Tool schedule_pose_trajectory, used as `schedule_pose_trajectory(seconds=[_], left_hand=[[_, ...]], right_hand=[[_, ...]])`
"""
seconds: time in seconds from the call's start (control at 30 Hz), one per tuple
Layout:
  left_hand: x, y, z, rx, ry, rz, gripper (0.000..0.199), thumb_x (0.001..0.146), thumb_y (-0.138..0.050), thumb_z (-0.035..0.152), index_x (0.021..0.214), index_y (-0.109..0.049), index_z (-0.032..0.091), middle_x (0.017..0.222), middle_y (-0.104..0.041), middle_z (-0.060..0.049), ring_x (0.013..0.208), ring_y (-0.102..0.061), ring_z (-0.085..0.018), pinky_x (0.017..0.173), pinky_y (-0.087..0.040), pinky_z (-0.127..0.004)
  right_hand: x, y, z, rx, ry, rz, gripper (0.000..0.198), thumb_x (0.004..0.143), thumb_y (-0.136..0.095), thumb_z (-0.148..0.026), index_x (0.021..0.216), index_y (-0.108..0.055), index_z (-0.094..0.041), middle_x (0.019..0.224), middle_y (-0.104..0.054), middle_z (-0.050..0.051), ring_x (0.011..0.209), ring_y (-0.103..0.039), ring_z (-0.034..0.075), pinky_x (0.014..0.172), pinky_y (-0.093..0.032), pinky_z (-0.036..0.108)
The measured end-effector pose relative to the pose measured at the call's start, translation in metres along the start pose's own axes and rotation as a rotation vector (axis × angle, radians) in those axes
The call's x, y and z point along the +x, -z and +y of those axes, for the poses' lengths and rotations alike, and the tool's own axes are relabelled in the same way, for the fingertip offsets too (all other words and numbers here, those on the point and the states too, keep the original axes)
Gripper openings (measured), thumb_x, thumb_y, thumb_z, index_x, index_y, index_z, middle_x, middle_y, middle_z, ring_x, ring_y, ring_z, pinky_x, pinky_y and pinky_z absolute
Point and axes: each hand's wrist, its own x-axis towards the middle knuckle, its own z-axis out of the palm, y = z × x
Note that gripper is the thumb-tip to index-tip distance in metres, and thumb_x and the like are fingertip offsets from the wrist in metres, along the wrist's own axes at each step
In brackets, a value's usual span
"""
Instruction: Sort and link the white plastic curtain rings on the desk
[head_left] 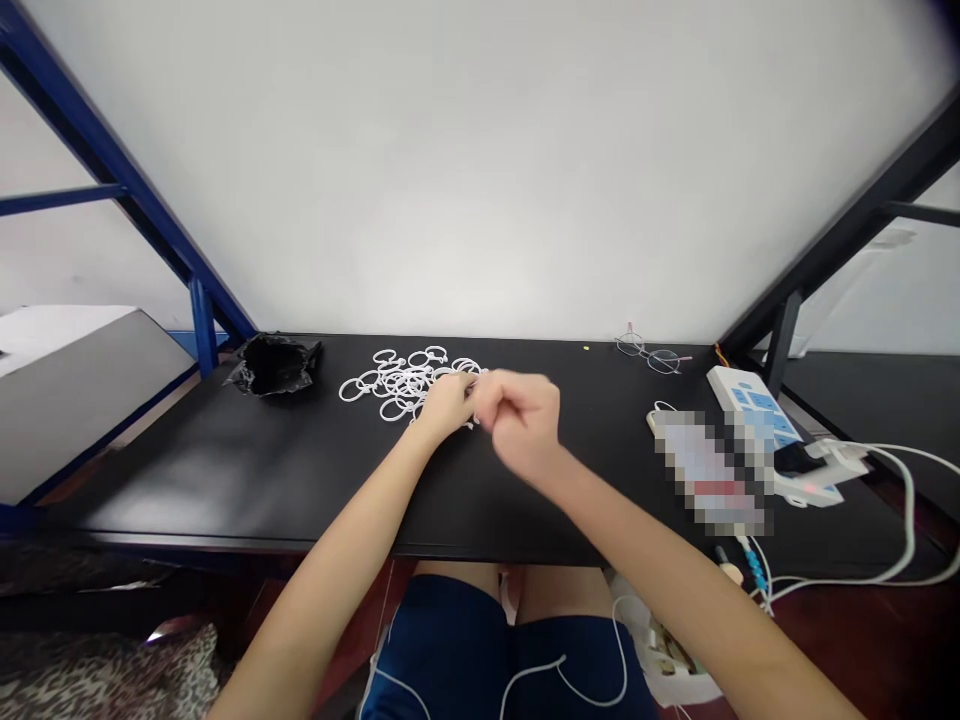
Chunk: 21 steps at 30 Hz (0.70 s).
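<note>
A loose pile of thin white rings [403, 382], each with a small knob or joint, lies on the black tabletop in front of me. My left hand [448, 402] rests at the right side of this pile with its fingers bent. Bits of white ring show around its fingertips, which are partly covered. Just to the right, my right hand [523, 415] is raised with its fingers curled into a pinch. Its fingertips come close to those of my left hand, and whatever they grip is hidden.
A crumpled black plastic bag [276, 366] sits left of the rings on the black table [300, 465]. Eyeglasses [651, 352] lie near the wall. At the right are a phone [705, 465], a power strip [757, 395] and white cables [904, 510]. Blue frame bars [202, 325] rise at left.
</note>
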Motion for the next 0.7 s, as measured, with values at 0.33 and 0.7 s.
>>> schedule_pose_trajectory(seconds=[0.33, 0.7], left_hand=[[-0.001, -0.007, 0.001, 0.249, -0.069, -0.001, 0.031, 0.091, -0.046, 0.036, 0.074, -0.066, 0.018, 0.075, -0.064, -0.006, 0.069, -0.059, -0.018, 0.062, -0.039, -0.027], [0.004, 0.053, -0.025, 0.224, 0.131, 0.339, 0.034, 0.091, -0.045, 0.041, 0.095, -0.069, 0.019, 0.096, -0.07, -0.009, 0.086, -0.062, -0.022, 0.082, -0.045, -0.033]], right_hand=[[0.028, 0.048, 0.113, -0.288, 0.093, 0.308, 0.01, 0.058, -0.033, -0.014, 0.054, -0.032, -0.023, 0.048, -0.035, -0.003, 0.045, -0.032, 0.011, 0.048, -0.023, 0.027], [0.024, 0.051, 0.108, -0.257, 0.014, 0.28, 0.015, 0.079, -0.036, -0.019, 0.065, -0.042, -0.022, 0.051, -0.034, -0.004, 0.046, -0.032, 0.012, 0.048, -0.026, 0.026]])
